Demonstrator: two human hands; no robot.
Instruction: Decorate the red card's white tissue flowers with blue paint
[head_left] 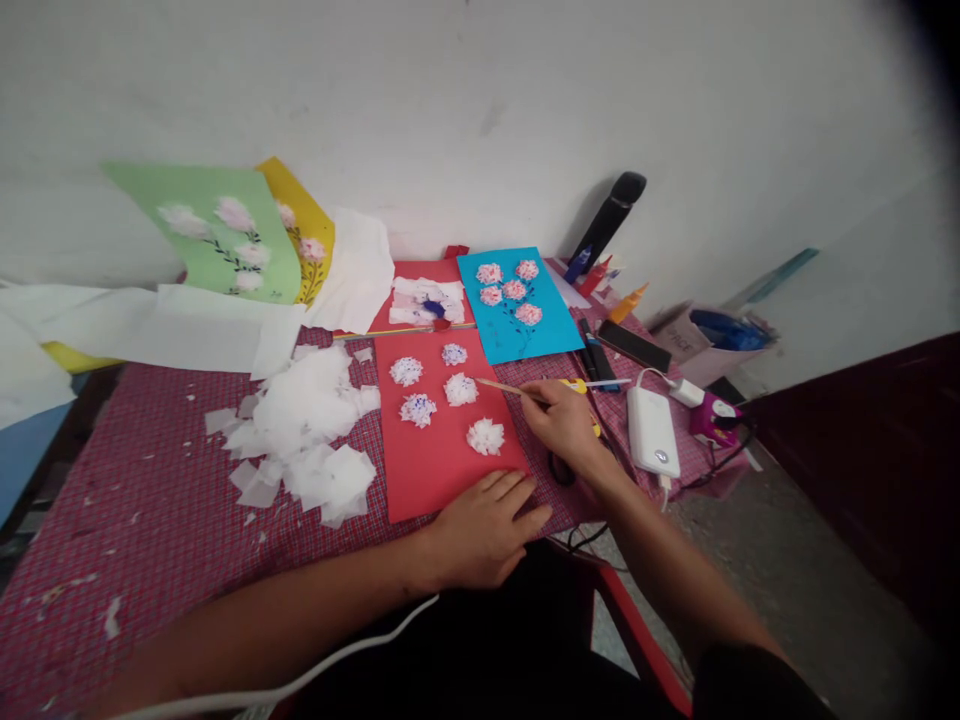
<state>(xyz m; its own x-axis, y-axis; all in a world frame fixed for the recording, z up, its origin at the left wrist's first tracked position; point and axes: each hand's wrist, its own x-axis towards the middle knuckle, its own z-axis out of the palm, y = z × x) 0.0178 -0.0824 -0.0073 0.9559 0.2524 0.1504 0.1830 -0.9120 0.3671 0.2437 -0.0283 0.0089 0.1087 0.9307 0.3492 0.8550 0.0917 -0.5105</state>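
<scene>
Red sheet: the red sheet (427,465) lies mid-counter (172,500); its near right corner is partly covered by fingers.
White puffs: five sit on the red sheet; four bear blue-violet specks, while the near right puff (485,436) looks plain white.
Left hand: of the two hands, the left hand (484,530) is loosely spread, palm down, holding nothing visible, its fingers resting on the sheet's near edge; the palm's underside is hidden.
Right hand: the right hand (559,425) is closed in a pinch around a thin stick (504,387), its tip beside the right puff of the middle pair; whether it touches is unclear.
Pale rod: a pale rod (609,383) shows right of that hand; whether it belongs to the stick cannot be told.
Paper pile: the white paper pile (300,410) lies just left of the sheet, its pieces overlapping.
Blue sheet: the blue sheet (499,335), with five pinkish puffs, lies far right of the red one.
Yellow sheet: the yellow sheet (319,230), far left, is partly hidden by the green sheet (214,185).
Carton: the carton (679,340), far right, has blue contents too indistinct to name.
</scene>
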